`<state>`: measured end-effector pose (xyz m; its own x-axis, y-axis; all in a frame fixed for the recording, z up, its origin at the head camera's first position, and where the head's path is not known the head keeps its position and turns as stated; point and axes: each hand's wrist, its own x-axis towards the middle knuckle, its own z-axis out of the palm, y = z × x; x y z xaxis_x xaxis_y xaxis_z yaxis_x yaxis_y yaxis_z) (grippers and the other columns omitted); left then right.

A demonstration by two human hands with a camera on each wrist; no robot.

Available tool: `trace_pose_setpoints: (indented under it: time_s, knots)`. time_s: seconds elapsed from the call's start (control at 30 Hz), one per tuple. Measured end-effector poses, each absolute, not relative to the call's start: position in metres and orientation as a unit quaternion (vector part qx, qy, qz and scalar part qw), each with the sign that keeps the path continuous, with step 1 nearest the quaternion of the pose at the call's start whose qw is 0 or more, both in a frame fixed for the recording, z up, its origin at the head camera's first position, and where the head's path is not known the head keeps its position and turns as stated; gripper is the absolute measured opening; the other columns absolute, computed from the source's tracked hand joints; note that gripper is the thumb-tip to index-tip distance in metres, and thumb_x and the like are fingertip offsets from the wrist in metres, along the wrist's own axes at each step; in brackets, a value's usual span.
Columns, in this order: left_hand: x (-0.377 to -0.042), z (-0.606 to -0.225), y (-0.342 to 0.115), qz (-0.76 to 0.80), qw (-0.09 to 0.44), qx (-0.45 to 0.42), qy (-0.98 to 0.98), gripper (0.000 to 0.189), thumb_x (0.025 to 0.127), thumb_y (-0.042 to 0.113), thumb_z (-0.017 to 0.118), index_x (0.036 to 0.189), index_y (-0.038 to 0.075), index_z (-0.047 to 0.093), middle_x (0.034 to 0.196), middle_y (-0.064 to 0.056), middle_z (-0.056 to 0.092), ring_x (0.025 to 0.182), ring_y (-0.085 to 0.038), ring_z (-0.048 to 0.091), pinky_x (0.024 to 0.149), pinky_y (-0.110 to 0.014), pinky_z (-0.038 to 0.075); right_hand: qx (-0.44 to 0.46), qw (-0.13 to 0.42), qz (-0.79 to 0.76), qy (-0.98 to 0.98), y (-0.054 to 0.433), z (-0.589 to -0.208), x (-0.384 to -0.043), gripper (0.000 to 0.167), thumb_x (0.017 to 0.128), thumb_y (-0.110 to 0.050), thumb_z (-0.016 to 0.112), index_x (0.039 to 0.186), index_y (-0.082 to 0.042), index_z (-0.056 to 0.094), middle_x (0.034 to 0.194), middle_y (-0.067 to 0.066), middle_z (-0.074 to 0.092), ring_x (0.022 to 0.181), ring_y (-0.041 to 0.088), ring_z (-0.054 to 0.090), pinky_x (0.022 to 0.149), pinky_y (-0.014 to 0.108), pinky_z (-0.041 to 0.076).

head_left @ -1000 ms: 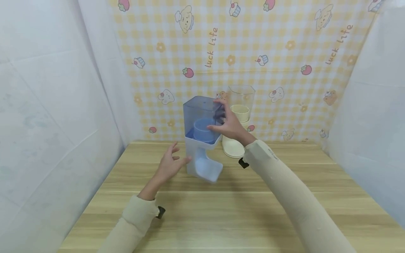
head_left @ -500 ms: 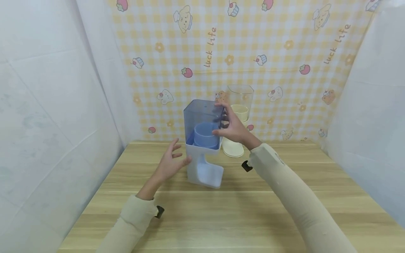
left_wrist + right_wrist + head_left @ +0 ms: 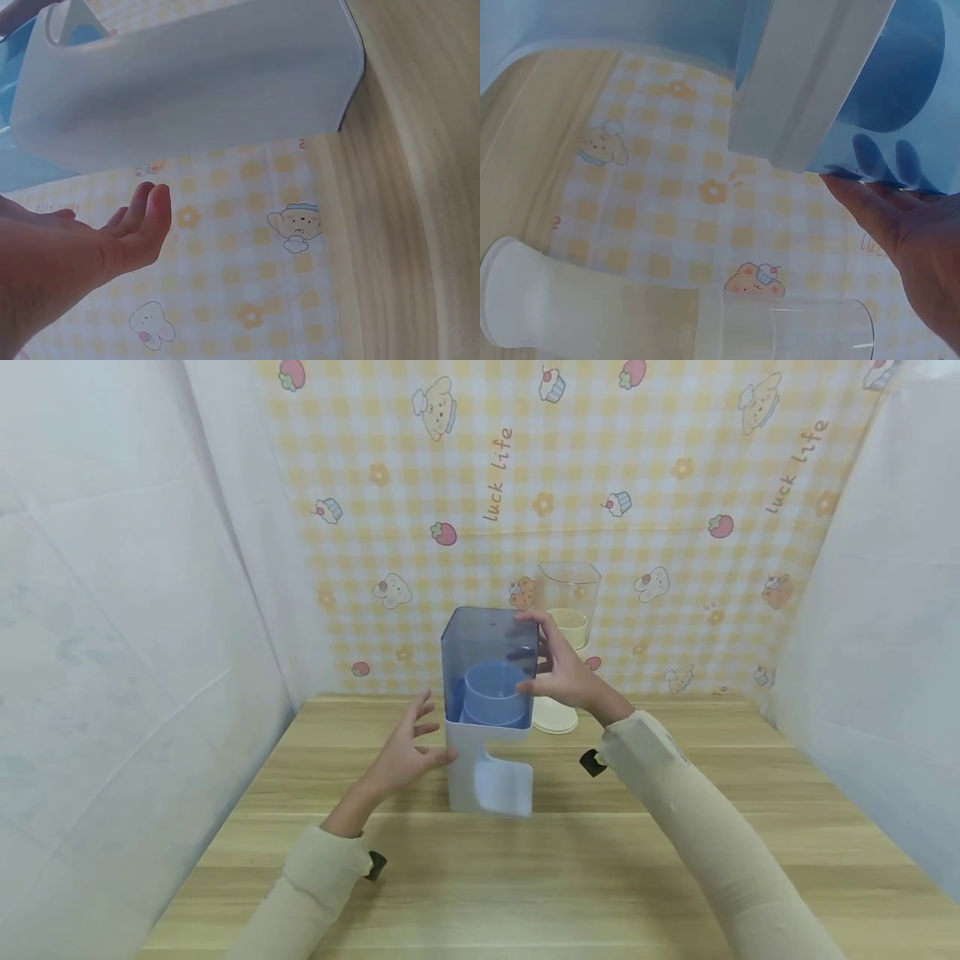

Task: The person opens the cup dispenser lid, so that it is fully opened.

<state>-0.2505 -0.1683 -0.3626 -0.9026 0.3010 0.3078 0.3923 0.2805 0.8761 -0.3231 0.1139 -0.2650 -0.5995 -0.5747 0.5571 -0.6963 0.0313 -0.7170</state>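
A dispenser with a white stand and a see-through blue upper container stands at the middle of the table. A round blue cylinder sits inside the container. My right hand grips the container's right side, thumb at the front edge and fingers toward the back. In the right wrist view, dark finger shapes show through the blue wall. On the other side, my left hand is held with fingers spread; its thumb is close to the stand's left side, touching or not I cannot tell. Its other fingers are apart from the stand.
Behind and to the right stands a similar cream dispenser with a clear container, partly hidden by the right hand and the blue dispenser. A checked yellow cloth hangs behind the wooden table. White sheets flank both sides.
The blue dispenser has come toward me, slightly right, and turned so its front faces me more squarely. My right hand moved with it, down and right. The left hand shifted only slightly.
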Motion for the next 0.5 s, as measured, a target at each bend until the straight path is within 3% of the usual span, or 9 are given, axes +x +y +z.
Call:
trace_pose_setpoints:
  time_s: [0.13,0.27,0.5]
  knots:
    - [-0.248,-0.365,-0.167,-0.561,0.024,-0.235,-0.793,0.116,0.078,0.055,0.078,0.160,0.016,0.006,0.161,-0.020,0.018,0.139,-0.044,0.035,0.103,-0.064,0.038,0.462,0.050,0.536,-0.704,0.117,-0.266,-0.320,0.096,0.073,-0.028,0.084,0.145,-0.008,0.024,0.137,0.023,0.039,0.117,0.046,0.056,0.088,0.057,0.052]
    - [-0.246,-0.365,-0.163,-0.565,0.018,-0.244,-0.788,0.116,0.078,0.054,0.079,0.159,0.013,0.007,0.161,-0.021,0.018,0.140,-0.044,0.033,0.103,-0.065,0.036,0.473,0.039,0.535,-0.699,0.121,-0.265,-0.316,0.110,0.068,-0.056,0.086,0.144,-0.007,0.023,0.137,0.023,0.039,0.118,0.045,0.056,0.090,0.058,0.051]
    - [-0.243,-0.363,-0.154,-0.562,0.019,-0.257,-0.786,0.124,0.072,0.061,0.080,0.159,0.009,0.009,0.160,-0.020,0.021,0.141,-0.041,0.032,0.104,-0.063,0.035,0.488,0.012,0.544,-0.683,0.128,-0.265,-0.309,0.101,0.072,-0.037,0.086,0.144,-0.006,0.023,0.138,0.020,0.039,0.121,0.034,0.049,0.094,0.054,0.049]
